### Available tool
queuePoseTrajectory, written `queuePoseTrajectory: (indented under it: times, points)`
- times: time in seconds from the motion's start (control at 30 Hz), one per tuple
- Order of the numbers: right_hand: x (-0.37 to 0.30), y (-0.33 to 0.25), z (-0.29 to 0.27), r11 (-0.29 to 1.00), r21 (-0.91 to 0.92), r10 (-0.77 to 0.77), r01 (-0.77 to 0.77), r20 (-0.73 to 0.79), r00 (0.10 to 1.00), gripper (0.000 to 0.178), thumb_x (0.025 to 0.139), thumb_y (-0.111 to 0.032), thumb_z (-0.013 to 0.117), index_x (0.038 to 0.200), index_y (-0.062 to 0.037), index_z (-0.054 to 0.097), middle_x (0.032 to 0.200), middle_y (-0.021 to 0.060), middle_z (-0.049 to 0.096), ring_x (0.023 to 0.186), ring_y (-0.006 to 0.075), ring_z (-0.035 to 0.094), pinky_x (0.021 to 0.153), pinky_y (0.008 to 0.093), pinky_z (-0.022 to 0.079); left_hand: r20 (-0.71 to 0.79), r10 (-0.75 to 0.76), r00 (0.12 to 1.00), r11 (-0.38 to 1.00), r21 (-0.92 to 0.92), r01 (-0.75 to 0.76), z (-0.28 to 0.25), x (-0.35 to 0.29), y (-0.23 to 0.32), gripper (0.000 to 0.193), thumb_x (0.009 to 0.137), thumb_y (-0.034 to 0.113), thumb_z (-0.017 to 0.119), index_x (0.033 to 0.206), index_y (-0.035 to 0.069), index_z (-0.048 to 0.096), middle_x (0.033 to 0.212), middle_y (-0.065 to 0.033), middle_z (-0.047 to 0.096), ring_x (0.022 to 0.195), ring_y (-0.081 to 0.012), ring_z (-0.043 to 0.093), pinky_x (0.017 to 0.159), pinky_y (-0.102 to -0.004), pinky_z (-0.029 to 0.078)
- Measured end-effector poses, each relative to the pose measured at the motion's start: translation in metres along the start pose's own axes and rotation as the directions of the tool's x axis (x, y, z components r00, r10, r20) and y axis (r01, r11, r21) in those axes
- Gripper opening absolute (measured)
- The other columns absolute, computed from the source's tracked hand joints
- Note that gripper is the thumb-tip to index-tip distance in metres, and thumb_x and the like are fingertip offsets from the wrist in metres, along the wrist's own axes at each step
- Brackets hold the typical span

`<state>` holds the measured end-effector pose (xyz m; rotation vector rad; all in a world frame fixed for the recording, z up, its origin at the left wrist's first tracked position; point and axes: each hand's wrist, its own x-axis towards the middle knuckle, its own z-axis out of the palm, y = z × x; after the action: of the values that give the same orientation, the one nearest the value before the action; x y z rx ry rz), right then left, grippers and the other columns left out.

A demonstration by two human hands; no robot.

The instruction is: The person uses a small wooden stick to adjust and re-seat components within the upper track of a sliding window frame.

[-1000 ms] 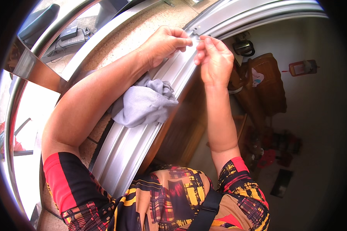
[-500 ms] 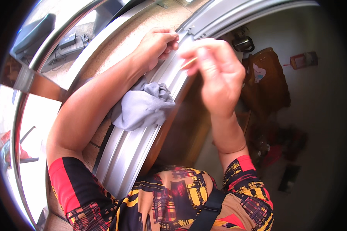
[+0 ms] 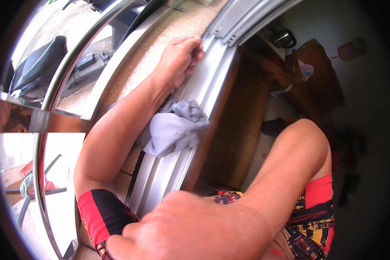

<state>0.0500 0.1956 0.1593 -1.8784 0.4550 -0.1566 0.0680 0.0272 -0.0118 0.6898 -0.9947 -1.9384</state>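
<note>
The right hand is now drawn back, its grip hidden; the left hand is curled closed beside the metal track.

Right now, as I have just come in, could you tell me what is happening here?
A person's left hand is curled near a metal track; the right hand, partly cut off, is at the picture's lower edge. Whether either holds something cannot be seen. A grey cloth lies bunched on the track.
</note>
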Motion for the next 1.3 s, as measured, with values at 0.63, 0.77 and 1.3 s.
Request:
queuePoseTrajectory:
  times: [0.63, 0.77, 1.3]
  points:
    - [-0.128, 0.194, -0.110, 0.801, -0.512, -0.454, -0.311, -0.857, 0.241, 0.016, 0.087, 0.005, 0.060, 0.101, 0.0024, 0.067, 0.085, 0.0085, 0.063, 0.068, 0.0133, 0.064, 0.056, 0.0225, 0.053, -0.041, 0.003, 0.999, 1.000, -0.005, -0.003, 0.016, 0.001, 0.002, 0.019, 0.092, 0.016, 0.049, 0.075, 0.008, 0.054, 0.061, 0.0013, 0.051, 0.046, -0.0038, 0.034, 0.038, -0.0189, 0.025]
    - [-0.124, 0.202, -0.115, 0.513, -0.733, -0.617, -0.446, -0.676, 0.403, 0.020, 0.080, 0.008, 0.065, 0.098, 0.0005, 0.067, 0.085, 0.0101, 0.063, 0.070, 0.0195, 0.064, 0.059, 0.0275, 0.053, -0.048, 0.013, 0.999, 1.000, 0.017, -0.012, 0.021, -0.001, 0.004, 0.020, 0.091, 0.018, 0.050, 0.074, 0.009, 0.054, 0.060, 0.0018, 0.051, 0.046, -0.0039, 0.034, 0.038, -0.0201, 0.025]
    - [-0.116, 0.197, -0.157, -0.248, -0.887, -0.540, -0.389, -0.206, 0.816, 0.022, 0.070, 0.002, 0.066, 0.092, 0.0016, 0.066, 0.080, 0.0093, 0.059, 0.069, 0.0237, 0.059, 0.059, 0.0317, 0.051, -0.037, 0.055, 0.998, 0.996, 0.071, -0.052, 0.022, 0.000, 0.002, 0.019, 0.090, 0.020, 0.051, 0.073, 0.011, 0.055, 0.060, 0.0019, 0.052, 0.044, -0.0040, 0.033, 0.037, -0.0205, 0.024]
